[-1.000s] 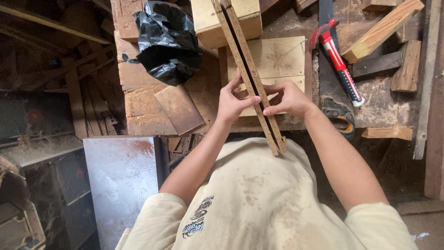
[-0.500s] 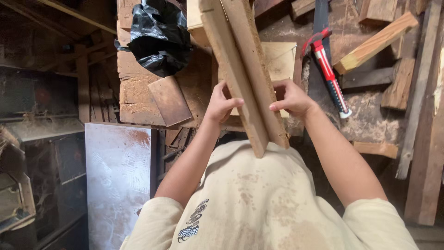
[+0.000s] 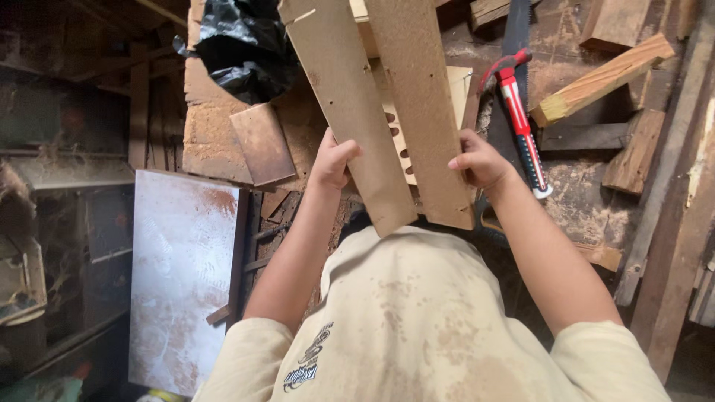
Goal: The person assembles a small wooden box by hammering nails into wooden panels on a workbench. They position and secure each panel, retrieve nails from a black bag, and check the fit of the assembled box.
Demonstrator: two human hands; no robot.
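My left hand (image 3: 333,158) and right hand (image 3: 477,158) each grip the outer edge of a brown board (image 3: 350,112) (image 3: 421,112), holding both flat sides up at frame centre, side by side for comparison.

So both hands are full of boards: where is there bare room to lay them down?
The left hand and right hand each grip a flat board. The barest patch is the dusty metal sheet at lower left. A smaller one lies between the red-handled hammer and the dark offcuts. Around the black plastic bag and the drilled board it is crowded.
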